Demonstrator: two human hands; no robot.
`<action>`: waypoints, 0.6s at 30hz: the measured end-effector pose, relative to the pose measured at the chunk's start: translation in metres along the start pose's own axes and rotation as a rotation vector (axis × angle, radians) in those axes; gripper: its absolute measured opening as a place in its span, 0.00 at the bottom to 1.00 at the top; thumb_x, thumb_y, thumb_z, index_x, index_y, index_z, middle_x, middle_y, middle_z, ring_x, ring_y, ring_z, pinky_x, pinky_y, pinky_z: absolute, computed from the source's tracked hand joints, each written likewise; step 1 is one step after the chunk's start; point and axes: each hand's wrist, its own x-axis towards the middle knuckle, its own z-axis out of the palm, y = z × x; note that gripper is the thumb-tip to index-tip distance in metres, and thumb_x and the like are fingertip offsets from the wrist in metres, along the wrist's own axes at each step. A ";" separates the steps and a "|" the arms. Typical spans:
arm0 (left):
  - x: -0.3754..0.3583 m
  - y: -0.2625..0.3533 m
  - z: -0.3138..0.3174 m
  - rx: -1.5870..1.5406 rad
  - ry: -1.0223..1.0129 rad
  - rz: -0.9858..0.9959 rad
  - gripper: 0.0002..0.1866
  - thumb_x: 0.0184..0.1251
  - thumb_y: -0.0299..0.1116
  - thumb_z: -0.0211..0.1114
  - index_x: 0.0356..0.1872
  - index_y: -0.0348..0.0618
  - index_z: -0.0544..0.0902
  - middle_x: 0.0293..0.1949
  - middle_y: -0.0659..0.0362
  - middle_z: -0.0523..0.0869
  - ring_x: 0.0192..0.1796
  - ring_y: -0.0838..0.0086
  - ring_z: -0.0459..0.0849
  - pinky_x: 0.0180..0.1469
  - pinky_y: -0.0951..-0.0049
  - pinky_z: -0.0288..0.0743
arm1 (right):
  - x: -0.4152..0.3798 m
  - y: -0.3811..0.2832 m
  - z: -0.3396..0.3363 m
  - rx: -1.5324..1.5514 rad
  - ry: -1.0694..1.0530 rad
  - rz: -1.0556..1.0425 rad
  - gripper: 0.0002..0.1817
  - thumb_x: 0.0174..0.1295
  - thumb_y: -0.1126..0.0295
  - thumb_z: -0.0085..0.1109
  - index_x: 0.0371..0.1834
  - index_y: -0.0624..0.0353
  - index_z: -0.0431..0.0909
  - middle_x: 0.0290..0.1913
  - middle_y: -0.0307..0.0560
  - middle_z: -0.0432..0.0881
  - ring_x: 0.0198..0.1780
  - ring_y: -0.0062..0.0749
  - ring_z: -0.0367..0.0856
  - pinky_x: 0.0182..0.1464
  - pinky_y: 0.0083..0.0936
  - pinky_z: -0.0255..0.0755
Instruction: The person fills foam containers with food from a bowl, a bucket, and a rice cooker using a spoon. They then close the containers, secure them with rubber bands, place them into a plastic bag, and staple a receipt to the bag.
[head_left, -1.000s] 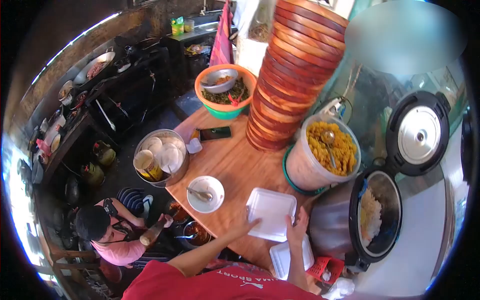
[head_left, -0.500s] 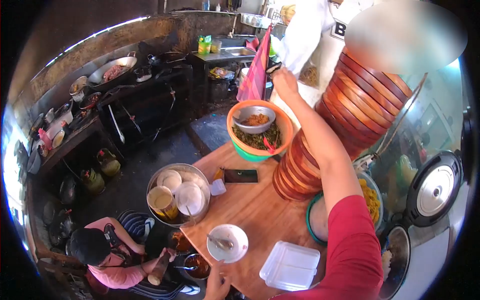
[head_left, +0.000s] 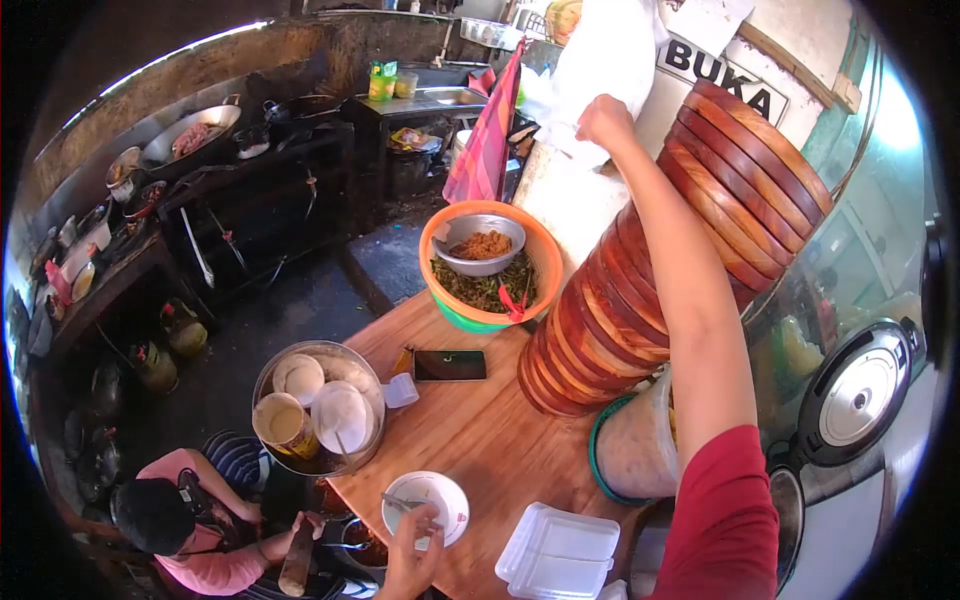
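Note:
At the near edge of the wooden table, my left hand [head_left: 416, 556] reaches into a white bowl [head_left: 450, 494]. Its fingers close around a metal spoon [head_left: 398, 501], whose handle sticks out to the left. My right arm stretches far up past a leaning stack of round wooden plates [head_left: 640, 270]. At its end my right hand [head_left: 606, 124] is closed against hanging white plastic [head_left: 598, 55]; whatever the fingers grip is hidden. Right of the bowl lies an open clear food box [head_left: 558, 553].
An orange basin [head_left: 545, 262] of greens holds a metal bowl of orange-brown food. A phone [head_left: 449, 366] lies nearby. A metal pot [head_left: 376, 432] with tubs stands at the table's left edge. Below left, a person in pink [head_left: 215, 567] sits holding a pestle-like object [head_left: 296, 560].
My left hand has moved up from the table edge into the bowl and onto the spoon. My right hand has risen to the white plastic. The view has shifted right.

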 end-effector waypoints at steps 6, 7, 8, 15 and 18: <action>0.056 0.038 0.013 -0.093 -0.009 0.157 0.15 0.62 0.19 0.57 0.50 0.34 0.73 0.42 0.54 0.80 0.40 0.73 0.82 0.44 0.75 0.76 | -0.001 0.005 -0.042 0.623 -0.197 0.013 0.13 0.35 0.74 0.75 0.27 0.64 0.84 0.27 0.46 0.85 0.30 0.29 0.80 0.37 0.24 0.74; 0.068 0.046 0.015 -0.126 -0.020 0.182 0.14 0.61 0.19 0.57 0.50 0.35 0.73 0.42 0.55 0.80 0.41 0.74 0.82 0.43 0.75 0.75 | -0.002 0.003 -0.049 0.669 -0.190 0.006 0.13 0.35 0.74 0.75 0.27 0.64 0.84 0.27 0.46 0.84 0.29 0.28 0.80 0.35 0.23 0.74; 0.084 0.059 0.017 -0.138 -0.039 0.200 0.13 0.62 0.20 0.57 0.49 0.35 0.74 0.42 0.56 0.80 0.42 0.75 0.81 0.43 0.75 0.75 | -0.001 0.003 -0.055 0.716 -0.184 -0.001 0.13 0.35 0.74 0.75 0.27 0.64 0.84 0.26 0.45 0.84 0.28 0.27 0.80 0.34 0.23 0.73; 0.274 0.167 0.039 -0.355 -0.129 0.632 0.09 0.69 0.24 0.50 0.46 0.36 0.75 0.39 0.61 0.79 0.41 0.78 0.76 0.47 0.75 0.71 | -0.028 -0.014 -0.110 0.748 -0.141 -0.129 0.16 0.40 0.74 0.74 0.34 0.67 0.82 0.27 0.43 0.83 0.26 0.21 0.76 0.28 0.17 0.68; 0.352 0.240 0.056 -0.515 -0.174 0.591 0.11 0.68 0.33 0.52 0.48 0.42 0.76 0.41 0.61 0.81 0.42 0.76 0.79 0.49 0.71 0.74 | -0.029 -0.014 -0.117 0.830 -0.204 -0.203 0.13 0.41 0.77 0.72 0.32 0.66 0.83 0.28 0.44 0.84 0.29 0.22 0.80 0.32 0.17 0.72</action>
